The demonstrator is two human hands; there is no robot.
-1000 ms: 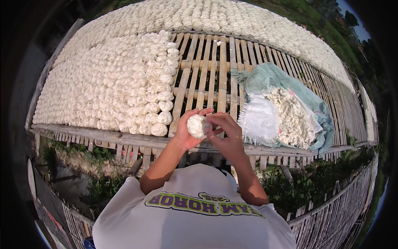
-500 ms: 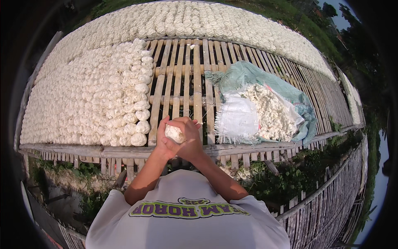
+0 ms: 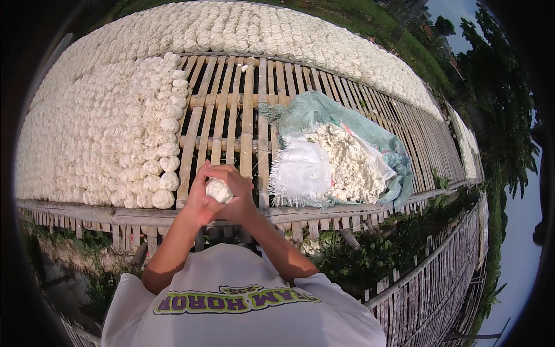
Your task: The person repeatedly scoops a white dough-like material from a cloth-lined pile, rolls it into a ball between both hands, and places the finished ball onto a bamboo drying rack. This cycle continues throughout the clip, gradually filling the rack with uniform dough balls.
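Between my cupped palms sits a rounded ball of white, doughy, crumbly material [image 3: 219,190]. My left hand [image 3: 198,203] wraps it from the left, and my right hand [image 3: 240,194] closes over it from the right, fingers curled round the top. Both hands are above the near edge of a bamboo slat rack [image 3: 199,136]. To the left, packed rows of similar white balls [image 3: 110,133] cover the slats. On the right lies an opened woven sack [image 3: 315,107], green outside and white inside, holding a heap of loose white crumbly material [image 3: 351,165].
A bamboo pole [image 3: 139,216] runs along the rack's near edge. Another broad band of white balls [image 3: 248,29] stretches along the far side. At the lower right stands a second slatted bamboo panel [image 3: 433,289], with green plants [image 3: 370,254] below the rack.
The view has shifted, so the rack and sack appear farther left. My hands still clasp the white ball, with its rounded face now showing more fully between the fingers.
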